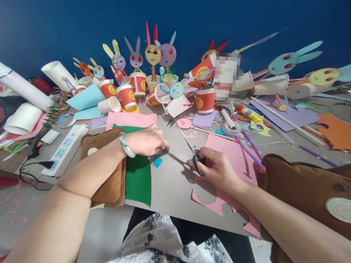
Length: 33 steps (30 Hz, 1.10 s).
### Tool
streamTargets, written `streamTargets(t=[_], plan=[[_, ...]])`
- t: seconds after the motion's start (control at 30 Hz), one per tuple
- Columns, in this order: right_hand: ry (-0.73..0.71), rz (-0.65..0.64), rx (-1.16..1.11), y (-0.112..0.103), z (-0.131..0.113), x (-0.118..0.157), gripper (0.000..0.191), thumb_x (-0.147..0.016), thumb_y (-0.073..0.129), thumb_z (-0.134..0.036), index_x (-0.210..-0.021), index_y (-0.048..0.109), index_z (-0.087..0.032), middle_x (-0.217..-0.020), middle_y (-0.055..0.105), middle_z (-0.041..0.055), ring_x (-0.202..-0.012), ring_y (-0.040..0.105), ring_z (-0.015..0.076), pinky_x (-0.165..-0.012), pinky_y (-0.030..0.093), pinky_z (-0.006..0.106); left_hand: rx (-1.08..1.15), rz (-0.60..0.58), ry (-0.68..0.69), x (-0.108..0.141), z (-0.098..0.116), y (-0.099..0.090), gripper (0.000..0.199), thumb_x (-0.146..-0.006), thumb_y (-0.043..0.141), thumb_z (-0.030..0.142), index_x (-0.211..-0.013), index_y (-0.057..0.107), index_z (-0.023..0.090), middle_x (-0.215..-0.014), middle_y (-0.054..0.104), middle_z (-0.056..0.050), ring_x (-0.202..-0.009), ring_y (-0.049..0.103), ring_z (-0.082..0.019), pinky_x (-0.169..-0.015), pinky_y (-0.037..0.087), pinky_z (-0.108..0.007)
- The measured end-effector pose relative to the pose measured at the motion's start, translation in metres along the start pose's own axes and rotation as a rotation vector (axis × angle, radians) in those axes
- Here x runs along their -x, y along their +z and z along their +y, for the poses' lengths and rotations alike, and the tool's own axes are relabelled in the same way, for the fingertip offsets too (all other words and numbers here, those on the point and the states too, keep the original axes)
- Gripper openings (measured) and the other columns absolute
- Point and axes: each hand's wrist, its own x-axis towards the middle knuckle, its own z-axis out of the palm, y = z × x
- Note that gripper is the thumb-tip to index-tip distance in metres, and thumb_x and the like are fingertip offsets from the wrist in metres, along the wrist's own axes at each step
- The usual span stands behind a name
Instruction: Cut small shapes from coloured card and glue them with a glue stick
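"Holding what?"
"Right hand (217, 165) wraps closed around scissors (196, 162) above the table (171, 188); left hand (150, 141) half-curled at a blue scrap (166, 151), grip unclear."
"Nearby?"
"Green sheet (136, 181) left, pink sheet (234, 156) right."

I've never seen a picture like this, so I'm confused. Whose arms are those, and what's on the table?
They're one person's bare arms; no robot here. The camera sits on that person's head, looking forward and down. The right hand holds scissors with black handles. The left hand is beside a small blue scrap; whether it pinches anything is hard to tell. On the table lie a green sheet and a pink sheet with round cut-outs. Farther back are red cups and long-eared paper faces.
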Motion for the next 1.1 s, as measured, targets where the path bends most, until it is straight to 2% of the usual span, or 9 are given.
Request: streamTargets(t=[0.27,0.47,0.8,0.97,1.1], plan=[[0.001,0.0,-0.008,0.0,0.001,0.001,0.033,-0.081,0.059,-0.032,-0.06,0.036,-0.022,-0.056,0.045,-0.0023,-0.053,0.039,0.0116,-0.05,0.03,0.026,-0.001,0.004,0.044,0.004,-0.006,0.002,0.022,-0.083,0.05,0.016,-0.075,0.069,0.023,-0.072,0.068,-0.001,-0.079,0.051,-0.017,-0.084,0.029,-0.033],[0.004,-0.003,-0.012,0.0,0.003,0.001,0.033,-0.081,0.06,-0.032,-0.06,0.038,-0.022,-0.056,0.046,-0.0019,-0.053,0.039,0.012,-0.05,0.03,0.026,-0.006,0.041,0.011,0.009,-0.013,0.0,0.021,-0.084,0.051,0.021,-0.084,0.072,0.023,-0.076,0.069,-0.003,-0.085,0.053,-0.018,-0.087,0.028,-0.034],[0.011,-0.016,-0.025,-0.001,0.001,0.001,0.032,-0.081,0.06,-0.031,-0.06,0.038,-0.022,-0.056,0.043,-0.0029,-0.054,0.036,0.0111,-0.049,0.029,0.025,-0.137,0.05,-0.01,0.003,0.0,0.008,0.014,-0.083,0.056,0.023,-0.074,0.067,0.018,-0.068,0.063,-0.004,-0.077,0.051,-0.019,-0.081,0.028,-0.036],[0.025,-0.008,-0.05,0.0,0.0,0.002,0.033,-0.081,0.061,-0.031,-0.059,0.038,-0.021,-0.056,0.043,-0.0029,-0.054,0.036,0.0109,-0.049,0.029,0.025,-0.06,0.05,0.016,0.005,-0.006,0.004,0.012,-0.079,0.057,0.019,-0.074,0.067,0.02,-0.069,0.064,-0.002,-0.076,0.051,-0.017,-0.079,0.028,-0.033],[0.036,-0.009,-0.061,-0.001,0.0,0.002,0.033,-0.08,0.062,-0.032,-0.059,0.038,-0.021,-0.057,0.043,-0.0028,-0.054,0.035,0.0109,-0.049,0.029,0.025,0.012,0.015,0.068,0.003,-0.008,0.002,0.005,-0.075,0.063,0.022,-0.072,0.068,0.021,-0.065,0.064,0.001,-0.07,0.048,-0.015,-0.077,0.026,-0.032]])
